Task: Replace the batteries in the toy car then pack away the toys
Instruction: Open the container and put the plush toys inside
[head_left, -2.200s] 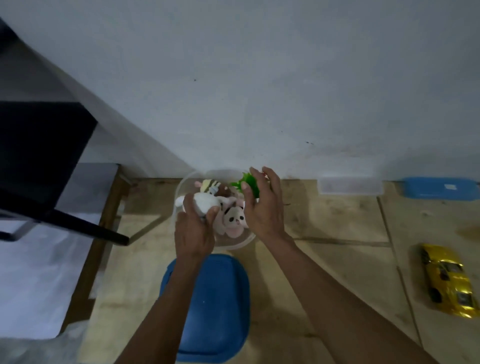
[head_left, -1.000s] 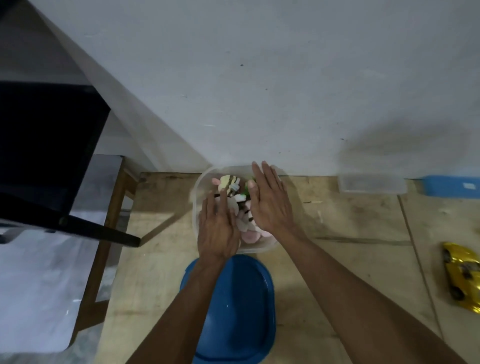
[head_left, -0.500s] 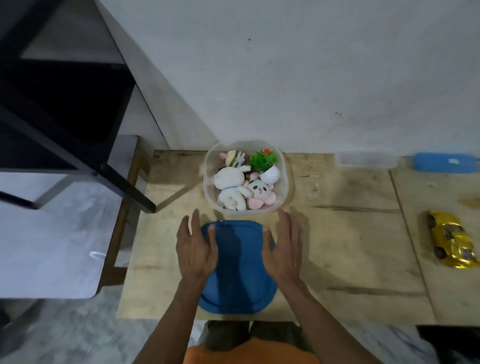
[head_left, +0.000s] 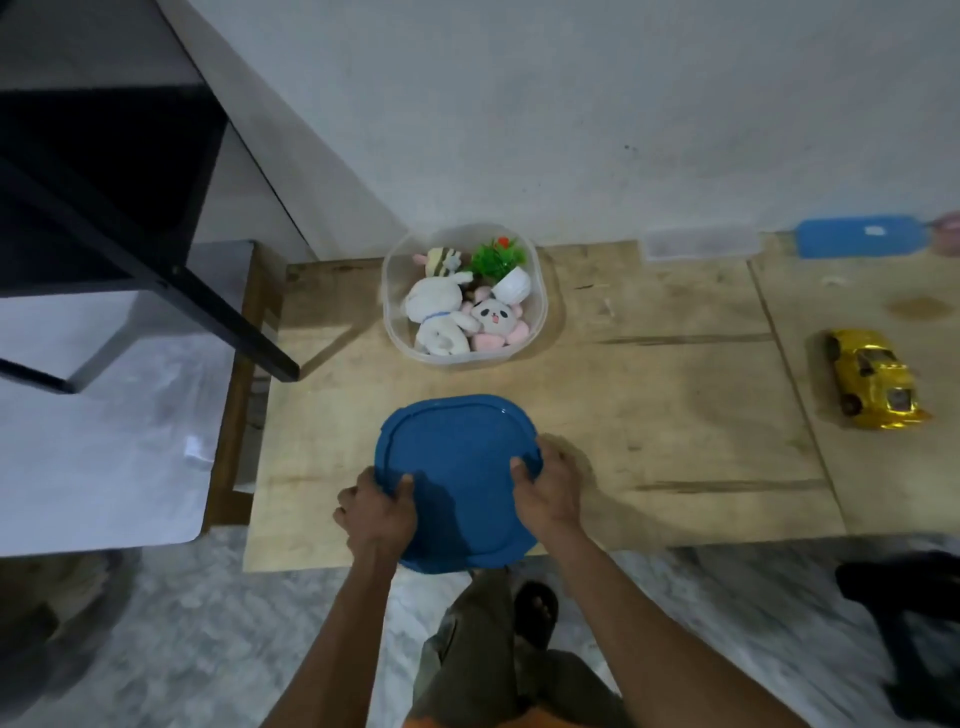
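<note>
A clear plastic container (head_left: 540, 317) stands near the wall on the wooden table, holding a white plush rabbit (head_left: 436, 312), a pink panda plush (head_left: 493, 317), a striped plush and a small green plant toy (head_left: 496, 260). In front of it, a blue lid (head_left: 460, 467) overhangs the table's near edge. My left hand (head_left: 376, 512) grips its left rim, thumb on top. My right hand (head_left: 548, 483) grips its right rim the same way. The gold toy car (head_left: 872, 379) sits far right on the table.
A second clear container (head_left: 698, 244) and a blue lid (head_left: 860, 236) lie against the wall at the back right. A black frame (head_left: 156, 260) juts over the table's left side. The wooden table (head_left: 649, 415) ends just below my hands.
My hands left the toys in the container and came back to the blue lid; flat beside it half a second ago, they now grip its rims. The view has pulled back.
</note>
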